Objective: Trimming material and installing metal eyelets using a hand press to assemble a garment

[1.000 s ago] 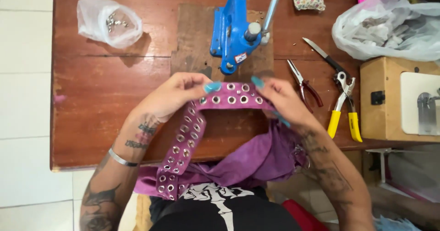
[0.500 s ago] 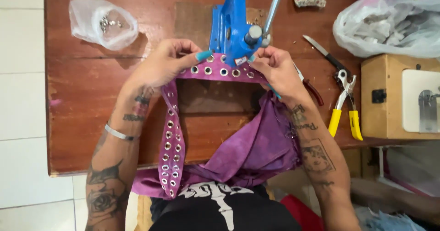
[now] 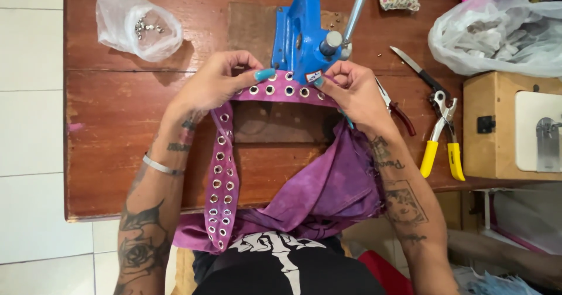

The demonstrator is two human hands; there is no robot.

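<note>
Purple eyelet strap (image 3: 281, 90) stretched flat at base of blue press (image 3: 301, 34), mid-bench (image 3: 117, 125). Left hand (image 3: 213, 87) & right hand (image 3: 351, 93) each pinch strap, grip clenched on both ends. Yellow-handled pliers (image 3: 439, 142) lie near on the right, plastic bag of eyelets (image 3: 140, 28) well apart at back left.

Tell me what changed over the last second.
Both hands, left hand and right hand, carried the purple eyelet strip away from the body, up to the blue press. Both kept their grip. The pliers and the bag of eyelets stayed put.
</note>
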